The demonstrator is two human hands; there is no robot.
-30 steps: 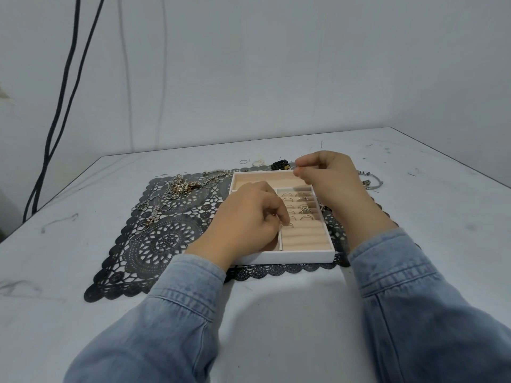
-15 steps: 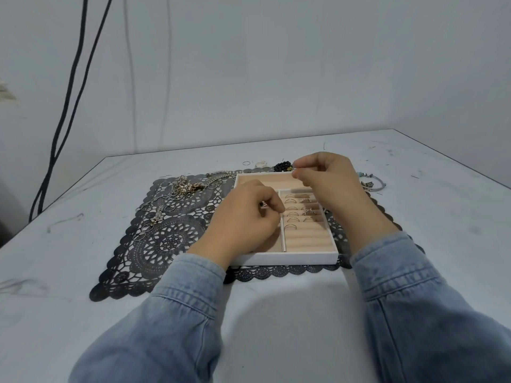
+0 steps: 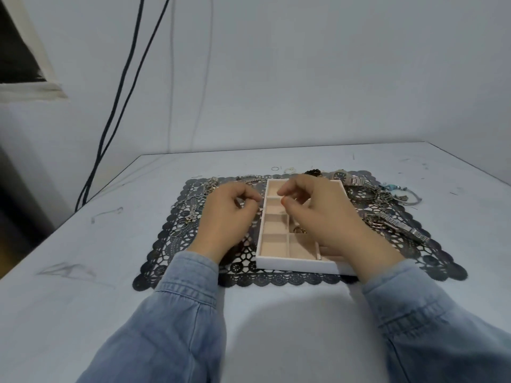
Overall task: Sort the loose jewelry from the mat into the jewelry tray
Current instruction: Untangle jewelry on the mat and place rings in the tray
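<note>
Left hand [image 3: 224, 217] beside tray [image 3: 293, 265], right hand [image 3: 318, 214] above — curled

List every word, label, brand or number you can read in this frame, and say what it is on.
None can be read.
Watch: any markings on the dial are too small and blurred to read.
Tray, mat, table, sleeves: no print shows.

tray [image 3: 293, 266] right side hidden, sleeves [image 3: 179, 327] cropped
</note>
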